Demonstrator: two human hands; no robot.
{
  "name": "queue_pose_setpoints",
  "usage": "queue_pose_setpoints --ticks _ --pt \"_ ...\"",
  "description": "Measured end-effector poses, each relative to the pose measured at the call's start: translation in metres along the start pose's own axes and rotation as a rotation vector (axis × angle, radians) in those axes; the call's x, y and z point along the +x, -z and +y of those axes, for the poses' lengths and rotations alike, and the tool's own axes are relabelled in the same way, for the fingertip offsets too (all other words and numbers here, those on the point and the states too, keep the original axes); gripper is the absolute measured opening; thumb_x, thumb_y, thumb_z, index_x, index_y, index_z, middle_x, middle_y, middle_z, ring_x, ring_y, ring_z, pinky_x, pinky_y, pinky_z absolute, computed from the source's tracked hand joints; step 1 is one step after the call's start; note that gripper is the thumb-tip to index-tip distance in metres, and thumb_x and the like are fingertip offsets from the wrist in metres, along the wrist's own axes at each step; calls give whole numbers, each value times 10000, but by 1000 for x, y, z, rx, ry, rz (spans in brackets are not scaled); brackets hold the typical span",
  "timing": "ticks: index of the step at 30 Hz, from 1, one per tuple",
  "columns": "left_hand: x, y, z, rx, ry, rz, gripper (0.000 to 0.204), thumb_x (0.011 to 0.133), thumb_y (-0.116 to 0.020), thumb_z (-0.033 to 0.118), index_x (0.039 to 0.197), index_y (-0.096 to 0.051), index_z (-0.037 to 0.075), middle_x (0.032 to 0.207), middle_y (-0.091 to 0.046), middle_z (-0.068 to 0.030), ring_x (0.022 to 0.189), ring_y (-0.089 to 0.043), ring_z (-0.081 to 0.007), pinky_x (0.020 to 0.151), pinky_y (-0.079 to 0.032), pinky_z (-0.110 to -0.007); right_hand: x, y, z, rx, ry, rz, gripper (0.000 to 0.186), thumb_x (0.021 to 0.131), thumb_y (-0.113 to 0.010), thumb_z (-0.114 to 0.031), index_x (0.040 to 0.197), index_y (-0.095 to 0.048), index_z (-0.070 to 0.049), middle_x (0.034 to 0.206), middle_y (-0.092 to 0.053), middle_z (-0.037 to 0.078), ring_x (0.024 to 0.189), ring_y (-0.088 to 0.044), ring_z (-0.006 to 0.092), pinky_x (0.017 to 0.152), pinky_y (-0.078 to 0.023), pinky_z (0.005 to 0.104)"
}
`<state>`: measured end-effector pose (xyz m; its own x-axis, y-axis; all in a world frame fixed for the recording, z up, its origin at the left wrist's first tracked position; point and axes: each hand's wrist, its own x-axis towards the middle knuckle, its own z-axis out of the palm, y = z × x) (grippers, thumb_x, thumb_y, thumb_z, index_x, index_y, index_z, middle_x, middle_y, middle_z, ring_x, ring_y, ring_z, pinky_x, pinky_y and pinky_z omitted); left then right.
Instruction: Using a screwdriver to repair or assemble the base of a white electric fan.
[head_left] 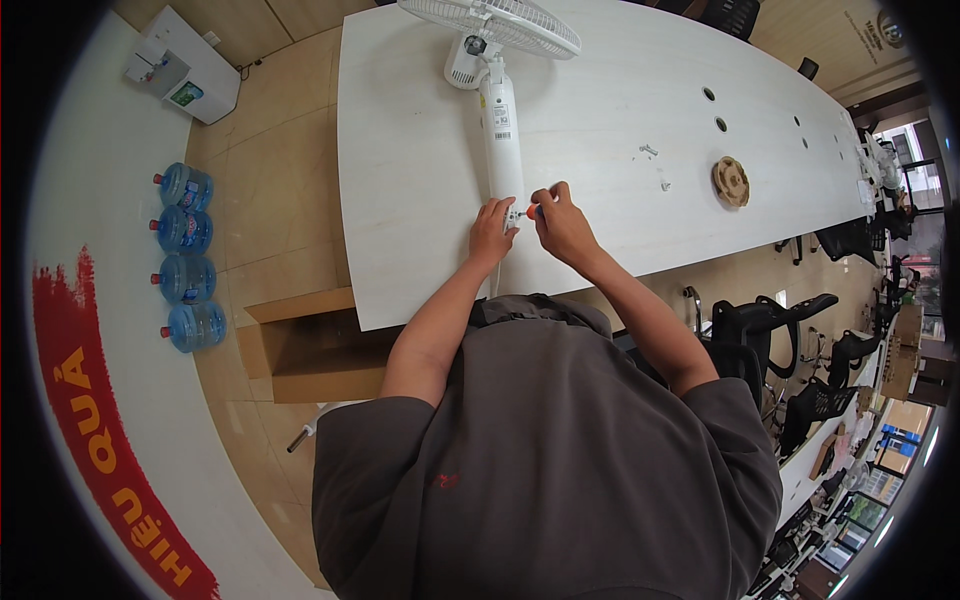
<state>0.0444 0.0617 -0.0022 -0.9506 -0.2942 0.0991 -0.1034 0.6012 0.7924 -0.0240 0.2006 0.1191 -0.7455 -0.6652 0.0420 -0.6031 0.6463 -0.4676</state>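
A white fan (pixel 503 130) lies along the white table, its caged head at the far end and the lower end of its body toward me. My left hand (pixel 491 232) rests on that near end, fingers curled around its side and holding it. In my right hand (pixel 564 228) is a screwdriver (pixel 533 211) with an orange handle, its tip pointing left at the end of the fan body. Whether the tip sits in a screw is too small to tell. A cord (pixel 495 281) runs from the fan's end toward my waist.
Small metal parts (pixel 648 151) and a little plastic bag (pixel 665 185) lie right of the fan. Farther right is a round brown moulded piece (pixel 731 182). An open cardboard box (pixel 320 347) stands on the floor at left, with several blue water bottles (pixel 190 232) beyond. Black chairs (pixel 760 325) line the right.
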Motion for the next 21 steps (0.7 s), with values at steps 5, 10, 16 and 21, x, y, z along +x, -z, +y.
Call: queue_pose_setpoints --ticks 5,10,16,21 --pt "0 -1 -5 11 13 0 611 694 -785 46 1244 -534 127 1125 -551 -78 1083 -552 -311 895 -490 -412 3 11 -7 -121 384 172 358 889 -658 -215 1197 -546 -71 1053 -542 200 781 -647 357 645 -547 414" --pt "1 -6 -8 -19 -17 36 592 688 -794 46 1222 -553 132 1040 -559 -64 1010 -575 -272 864 -494 -388 5 -2 5 5 74 -46 397 825 -676 -120 1195 -542 -69 1105 -513 216 881 -624 377 704 -534 440" --pt "1 -3 -8 -30 -6 3 600 691 -786 56 1230 -536 136 1107 -552 -73 1068 -560 -306 872 -495 -416 2 7 -7 -20 105 103 341 863 -622 -83 1175 -502 -17 1081 -517 228 736 -630 390 611 -540 442" --pt "1 0 -4 -30 -12 20 584 693 -796 66 1220 -554 131 1039 -555 -72 1002 -574 -271 863 -489 -387 -4 0 6 133 71 64 277 861 -616 -51 1104 -491 -3 1046 -507 222 738 -615 408 634 -534 461"
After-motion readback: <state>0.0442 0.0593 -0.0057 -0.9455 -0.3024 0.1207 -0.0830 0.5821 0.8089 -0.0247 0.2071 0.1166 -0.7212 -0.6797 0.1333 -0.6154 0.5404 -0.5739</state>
